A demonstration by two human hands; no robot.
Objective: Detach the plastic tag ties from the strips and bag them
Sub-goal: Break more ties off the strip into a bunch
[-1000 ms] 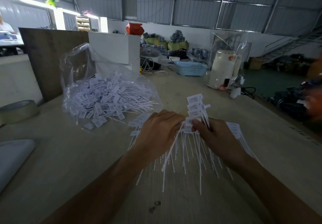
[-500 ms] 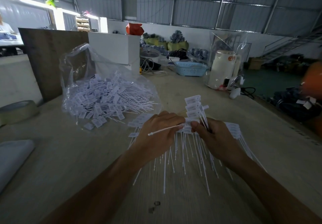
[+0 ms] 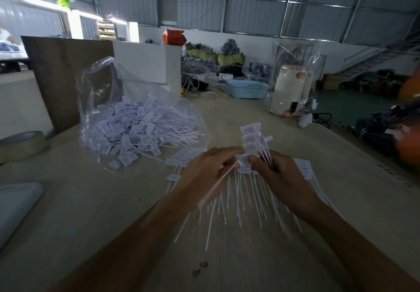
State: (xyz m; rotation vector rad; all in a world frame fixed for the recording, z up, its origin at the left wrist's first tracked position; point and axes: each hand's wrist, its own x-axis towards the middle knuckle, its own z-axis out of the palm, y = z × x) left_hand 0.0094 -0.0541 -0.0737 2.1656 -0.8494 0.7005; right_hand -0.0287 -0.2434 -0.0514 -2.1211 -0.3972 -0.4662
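My right hand grips a strip of white plastic tag ties with their heads pointing up and away. My left hand pinches one tag tie by its head, right beside the strip; its thin tail slants down toward me. More strips of tag ties lie fanned on the wooden table under both hands. To the left, a clear plastic bag lies open on the table, holding a heap of loose ties.
A roll of tape and a pale flat object sit at the left edge. A white box, a blue basket and a white jug stand at the back. The table's right edge drops to the floor.
The tie in my left hand has swung from pointing left to slanting down toward me. My right hand has stayed in place with the strip.
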